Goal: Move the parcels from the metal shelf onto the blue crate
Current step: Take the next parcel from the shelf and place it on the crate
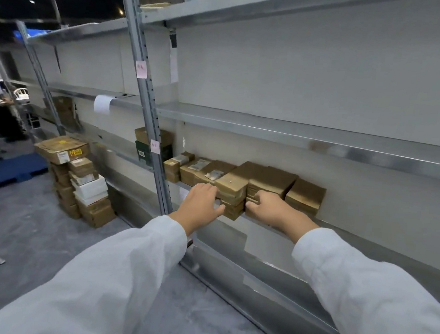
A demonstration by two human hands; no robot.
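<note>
I am gripping a stack (234,192) of brown parcels (273,181) from both sides. It is sitting at the front edge of the shelf (361,239), in the middle of a row of parcels that is running along the wall. My left hand (202,202) is pressing against the stack's left side, with the fingers curling over it and the thumb reaching across its lower front. My right hand (271,210) is closing on the right side, its fingers tucking in between the stack and the next parcels. The two hands are apart, with only the stack between them. My white sleeves (113,277) are stretching out toward the shelf.

The crate (11,171) is lying on the floor (35,230) well to the left, far from the shelf. Just to its right a pile (79,181) of brown and white boxes is standing on the floor. A grey post (149,107) is rising just left of my left hand, and two pink notes (141,69) are sticking to it. Behind the post a dark green box (145,151) is sitting under a brown one.
</note>
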